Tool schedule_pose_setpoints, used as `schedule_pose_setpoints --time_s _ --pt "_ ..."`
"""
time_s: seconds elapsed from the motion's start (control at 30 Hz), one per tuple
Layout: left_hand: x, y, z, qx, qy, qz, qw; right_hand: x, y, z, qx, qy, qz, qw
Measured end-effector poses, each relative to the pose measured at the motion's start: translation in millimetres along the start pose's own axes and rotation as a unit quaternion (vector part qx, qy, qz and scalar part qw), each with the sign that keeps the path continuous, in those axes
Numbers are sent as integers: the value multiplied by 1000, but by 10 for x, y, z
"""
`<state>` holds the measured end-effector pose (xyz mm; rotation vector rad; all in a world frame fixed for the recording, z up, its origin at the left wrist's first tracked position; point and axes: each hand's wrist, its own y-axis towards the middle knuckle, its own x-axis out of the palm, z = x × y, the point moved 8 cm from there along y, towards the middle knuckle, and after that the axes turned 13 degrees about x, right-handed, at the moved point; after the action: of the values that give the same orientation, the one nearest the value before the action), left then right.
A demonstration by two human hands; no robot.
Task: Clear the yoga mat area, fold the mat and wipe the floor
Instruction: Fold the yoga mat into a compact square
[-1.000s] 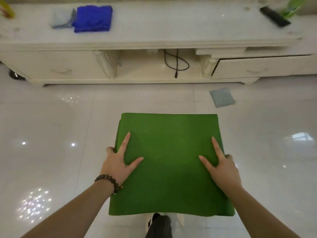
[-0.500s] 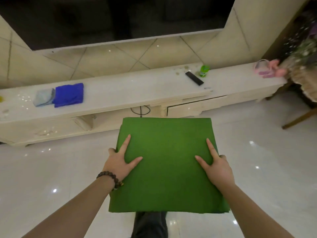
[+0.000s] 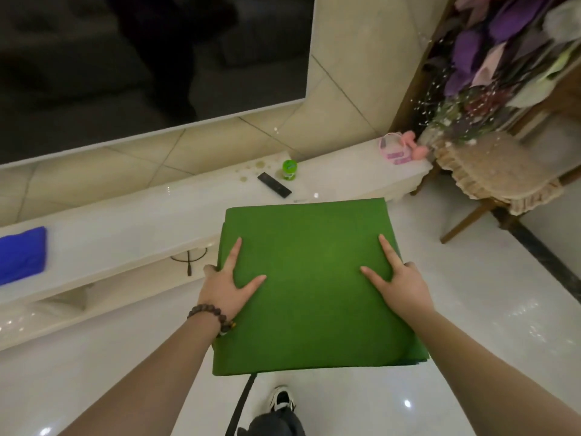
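Mat's folded into one thick green square, the yoga mat (image 3: pixel 314 284), carried flat at waist height above the floor (image 3: pixel 471 309). Left hand (image 3: pixel 228 286) and right hand (image 3: pixel 401 286) each clamp an edge, thumb and forefinger on top, other fingers under, probably so the layers don't slide apart. On the bench (image 3: pixel 125 234): one blue cloth (image 3: pixel 20 254), one remote (image 3: pixel 274 185), one green bottle (image 3: pixel 289 170).
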<state>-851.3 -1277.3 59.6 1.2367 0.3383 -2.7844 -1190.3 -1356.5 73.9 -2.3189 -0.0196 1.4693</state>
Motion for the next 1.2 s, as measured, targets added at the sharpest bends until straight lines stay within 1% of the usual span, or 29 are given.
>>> schedule_pose_setpoints --time_s 0.13,0.33,0.5,0.63,0.73,0.87,0.97,1.07,1.2 --pt "282 383 513 6 -10 -2 1000 -436 451 245 0 -6 20 1000" --pt "855 925 1244 -9 -24 13 1000 -958 1339 684 -9 12 13 1000" --pt "1396 1322 1878 -47 -39 42 997 -1381 2236 1041 -48 -6 -17 999" --pt "1729 1518 2398 -77 -34 60 995 -1715 2840 1299 -72 -17 -47 996" --pt "1942 1663 2682 -100 -50 65 992 -1898 3247 1418 -85 -32 -58 994" --pt "2118 1943 2930 -126 -59 74 987 -2005 3729 1432 -106 -43 -66 991" --pt "2205 2224 2995 -138 -61 72 986 -1972 4080 1376 -115 -42 -74 990" --pt "2240 2544 2942 -154 -63 75 983 -1856 4441 1241 -119 -50 -85 988" --pt "2287 3113 2710 -163 -98 90 978 -1678 4985 955 -119 -53 -102 986"
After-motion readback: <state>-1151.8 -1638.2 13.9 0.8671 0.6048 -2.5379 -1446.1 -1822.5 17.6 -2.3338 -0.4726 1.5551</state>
